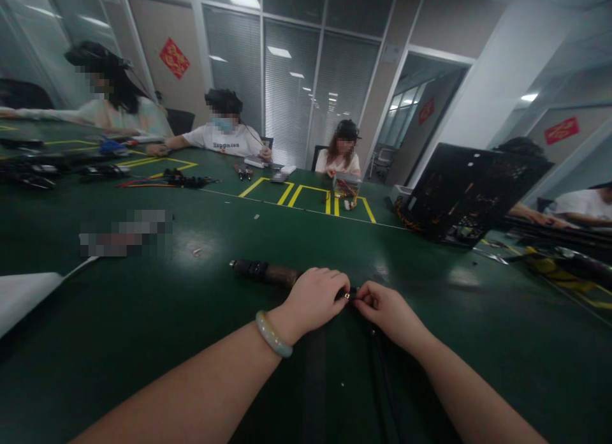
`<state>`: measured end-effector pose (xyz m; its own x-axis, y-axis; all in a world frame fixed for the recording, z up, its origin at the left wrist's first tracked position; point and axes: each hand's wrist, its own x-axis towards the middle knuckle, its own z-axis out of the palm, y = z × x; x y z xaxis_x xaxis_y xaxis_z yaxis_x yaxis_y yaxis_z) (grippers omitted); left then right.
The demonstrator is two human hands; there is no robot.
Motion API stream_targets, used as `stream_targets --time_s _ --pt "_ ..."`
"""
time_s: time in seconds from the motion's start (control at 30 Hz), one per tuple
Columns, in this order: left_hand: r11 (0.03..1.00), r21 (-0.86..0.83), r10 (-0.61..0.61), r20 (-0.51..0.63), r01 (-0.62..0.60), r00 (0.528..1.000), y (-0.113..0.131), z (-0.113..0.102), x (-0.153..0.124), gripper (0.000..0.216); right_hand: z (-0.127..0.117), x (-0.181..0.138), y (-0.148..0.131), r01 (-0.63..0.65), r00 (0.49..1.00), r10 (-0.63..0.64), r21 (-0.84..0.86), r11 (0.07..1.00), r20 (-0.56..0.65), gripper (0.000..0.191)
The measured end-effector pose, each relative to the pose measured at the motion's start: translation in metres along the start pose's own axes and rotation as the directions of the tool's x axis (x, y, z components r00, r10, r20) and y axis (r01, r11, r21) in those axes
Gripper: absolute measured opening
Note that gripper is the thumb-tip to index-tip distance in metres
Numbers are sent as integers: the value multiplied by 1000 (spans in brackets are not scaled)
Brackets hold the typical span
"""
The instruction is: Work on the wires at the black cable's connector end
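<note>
A pen-shaped electric screwdriver (273,273) with a dark body, a brownish middle and a metal tip lies on the green table, tip pointing left. My left hand (313,300), with a pale bangle at its wrist, is closed around its rear end, which the fingers largely hide. A small shiny metal piece shows at those fingertips. Close beside it, my right hand (387,309) pinches a small dark part at the tool's tail; the fingers cover most of that part. Below my right hand a black cable (385,380) runs over the table toward me, its small tip uppermost.
A black computer case (459,195) stands at the right. Several co-workers sit across the table with parts before them. Bundled wires (172,179) and dark parts lie at the far left. Yellow tape (310,189) marks the far side; a white sheet (29,297) is at the left edge.
</note>
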<state>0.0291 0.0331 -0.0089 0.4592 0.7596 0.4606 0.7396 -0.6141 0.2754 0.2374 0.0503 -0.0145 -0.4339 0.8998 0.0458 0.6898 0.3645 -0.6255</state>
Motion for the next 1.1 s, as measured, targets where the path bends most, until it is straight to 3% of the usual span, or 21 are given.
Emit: stream_targets --time_s 0.8,1.1 --pt "999 25 32 25 -33 999 -1 0 0 3 0 -1 -5 -99 995 98 44 994 12 18" --pt "1000 3 28 13 -28 1000 -3 2 0 5 -6 -3 -7 0 1000 -3 -121 993 -30 7"
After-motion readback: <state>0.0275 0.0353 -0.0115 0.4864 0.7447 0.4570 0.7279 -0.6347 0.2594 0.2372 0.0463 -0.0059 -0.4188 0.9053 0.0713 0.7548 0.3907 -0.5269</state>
